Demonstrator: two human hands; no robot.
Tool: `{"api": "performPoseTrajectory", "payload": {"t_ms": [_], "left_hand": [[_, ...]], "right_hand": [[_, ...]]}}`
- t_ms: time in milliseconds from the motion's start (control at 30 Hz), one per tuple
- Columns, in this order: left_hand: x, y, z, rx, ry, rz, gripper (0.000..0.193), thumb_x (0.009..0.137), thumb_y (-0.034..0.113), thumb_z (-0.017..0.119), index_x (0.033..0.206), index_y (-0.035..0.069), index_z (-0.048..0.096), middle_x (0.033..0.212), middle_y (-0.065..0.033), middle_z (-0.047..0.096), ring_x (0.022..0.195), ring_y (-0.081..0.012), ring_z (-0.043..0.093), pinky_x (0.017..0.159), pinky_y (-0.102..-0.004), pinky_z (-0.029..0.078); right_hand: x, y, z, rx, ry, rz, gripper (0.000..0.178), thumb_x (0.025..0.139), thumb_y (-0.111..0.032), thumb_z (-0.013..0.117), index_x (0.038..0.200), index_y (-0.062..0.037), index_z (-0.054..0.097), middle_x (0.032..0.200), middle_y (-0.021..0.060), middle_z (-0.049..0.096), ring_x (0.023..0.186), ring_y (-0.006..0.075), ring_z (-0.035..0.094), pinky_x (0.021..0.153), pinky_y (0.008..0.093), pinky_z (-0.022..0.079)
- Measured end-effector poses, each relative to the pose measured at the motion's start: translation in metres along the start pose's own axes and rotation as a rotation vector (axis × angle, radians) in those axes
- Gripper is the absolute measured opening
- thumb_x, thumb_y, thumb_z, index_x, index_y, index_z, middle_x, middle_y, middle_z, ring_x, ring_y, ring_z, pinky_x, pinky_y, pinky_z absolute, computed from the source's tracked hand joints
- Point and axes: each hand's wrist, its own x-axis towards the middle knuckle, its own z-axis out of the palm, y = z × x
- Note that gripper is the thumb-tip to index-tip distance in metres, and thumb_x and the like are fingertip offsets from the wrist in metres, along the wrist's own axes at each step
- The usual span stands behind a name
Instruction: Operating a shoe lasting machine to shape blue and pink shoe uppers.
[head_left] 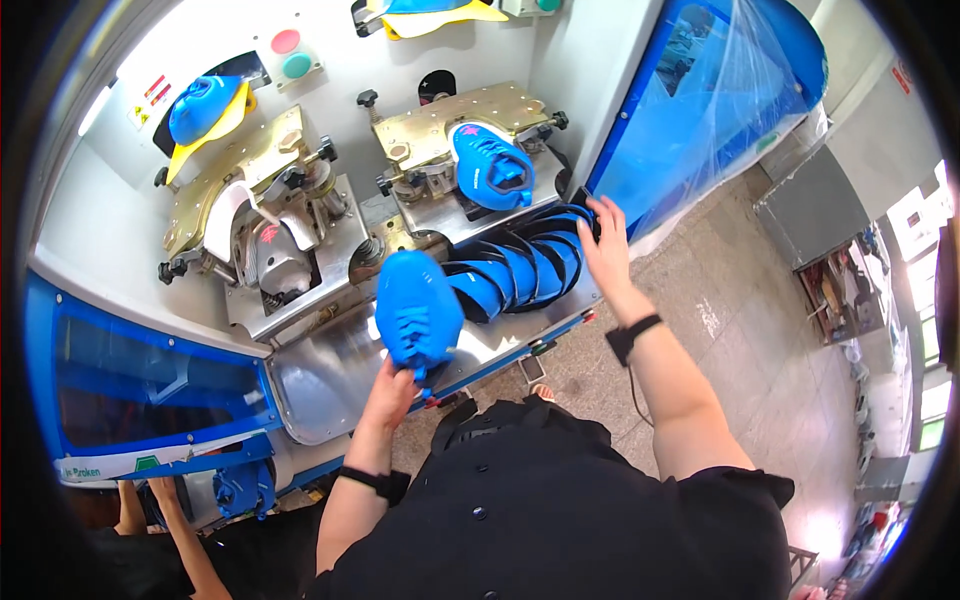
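My left hand (388, 393) is closed on the collar end of a blue shoe upper (420, 308) with blue laces. The upper's rounded toe points away from me, above the metal ledge. My right hand (608, 250) has its fingers stretched out at the right end of a row of nested blue shoe uppers (520, 270) with black linings. Its fingertips seem to touch the last one. Behind the row, another blue shoe upper (493, 170) sits on the machine's right station. The left station's grey metal mould (277, 258) is bare, with a pink mark on it.
Brass-coloured clamp plates (460, 120) with black knobs stand over the stations. A blue upper on a yellow form (205, 110) sticks out at upper left. Red and green buttons (290, 53) are on the back wall. A co-worker's hands (160, 495) show at lower left. A blue panel (690, 90) borders the right.
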Motion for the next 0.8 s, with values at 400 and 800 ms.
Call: {"api": "performPoseTrajectory", "payload": {"t_ms": [400, 800], "left_hand": [[0.023, -0.014, 0.047, -0.03, 0.046, 0.039, 0.049, 0.086, -0.003, 0.048, 0.133, 0.008, 0.048, 0.129, -0.0076, 0.055, 0.122, -0.0223, 0.052, 0.107, -0.0396, 0.038], [-0.048, 0.018, 0.109, 0.488, 0.257, 0.296, 0.039, 0.081, -0.001, 0.067, 0.118, -0.001, 0.053, 0.11, -0.007, 0.063, 0.1, -0.0144, 0.061, 0.089, -0.0289, 0.049]], "right_hand": [[-0.059, -0.03, 0.043, -0.055, -0.472, 0.29, 0.065, 0.089, -0.053, 0.055, 0.143, -0.0173, 0.043, 0.15, 0.0182, 0.033, 0.124, 0.0394, 0.051, 0.098, 0.0455, 0.048], [-0.082, -0.066, -0.058, 0.647, -0.246, -0.714, 0.051, 0.076, -0.017, 0.08, 0.121, -0.0094, 0.057, 0.102, 0.0072, 0.064, 0.077, 0.024, 0.062, 0.062, 0.0345, 0.053]]}}
